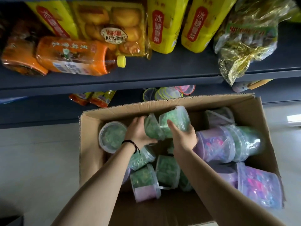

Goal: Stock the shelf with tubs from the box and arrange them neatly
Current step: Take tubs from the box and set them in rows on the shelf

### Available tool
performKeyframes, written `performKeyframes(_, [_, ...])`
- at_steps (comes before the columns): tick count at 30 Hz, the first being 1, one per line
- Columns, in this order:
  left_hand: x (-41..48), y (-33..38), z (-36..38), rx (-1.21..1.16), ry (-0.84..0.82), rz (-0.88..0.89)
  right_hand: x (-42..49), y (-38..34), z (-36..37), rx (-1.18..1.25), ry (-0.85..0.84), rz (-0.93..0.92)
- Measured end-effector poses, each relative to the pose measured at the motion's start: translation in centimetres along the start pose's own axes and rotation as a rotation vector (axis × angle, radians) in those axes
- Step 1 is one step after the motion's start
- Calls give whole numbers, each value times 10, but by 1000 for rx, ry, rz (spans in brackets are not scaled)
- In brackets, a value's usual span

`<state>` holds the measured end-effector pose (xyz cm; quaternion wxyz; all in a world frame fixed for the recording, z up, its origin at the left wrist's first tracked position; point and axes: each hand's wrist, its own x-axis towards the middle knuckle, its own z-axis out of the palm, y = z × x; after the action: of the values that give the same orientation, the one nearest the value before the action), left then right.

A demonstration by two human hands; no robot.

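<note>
Hands work inside the cardboard box [179, 103]. The left hand [138, 132] grips the first green tub [152, 129]; the right hand [184, 138] grips the second green tub [176, 119]. The two tubs touch

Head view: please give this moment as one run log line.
phase: pick from box | left hand: grips left green tub | right hand: grips right green tub
</note>
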<state>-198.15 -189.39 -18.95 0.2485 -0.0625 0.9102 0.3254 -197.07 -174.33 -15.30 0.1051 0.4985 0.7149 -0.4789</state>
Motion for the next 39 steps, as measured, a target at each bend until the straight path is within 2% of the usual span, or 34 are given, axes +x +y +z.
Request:
performKeyframes(3, [-20, 0, -13, -163, 90, -52, -8, 1, -8, 24, -55, -11])
performKeyframes(9, [-65, -4, -46, -709, 337, -236, -22, 7, -48, 32, -310, -68])
performKeyframes(12, [-81, -11, -51, -836, 392, -292, -26, 11, -61, -208, -393, -179])
performKeyframes(15, [-89, -14, -40, -820, 257, -300, -31, 9, -70, -607, -531, -335])
performKeyframes(17, [-93, -15, -30, -795, 232, -325, -35, 13, -72, -711, -567, -409])
performKeyframes(23, [-114, -21, -19, -871, 248, -367, -48, 39, -59, -407, -373, -400])
performKeyframes(30, [-123, -27, -16, -800, 267, -416, -58, 43, -33, -295, -230, -297])
performKeyframes(35, [-144, -10, -54, -842, 373, -293, -83, 20, -49, -255, -259, -405])
performKeyframes(39, [-172, 25, -117, -941, 429, -228, -131, -36, -74, -154, -304, -563])
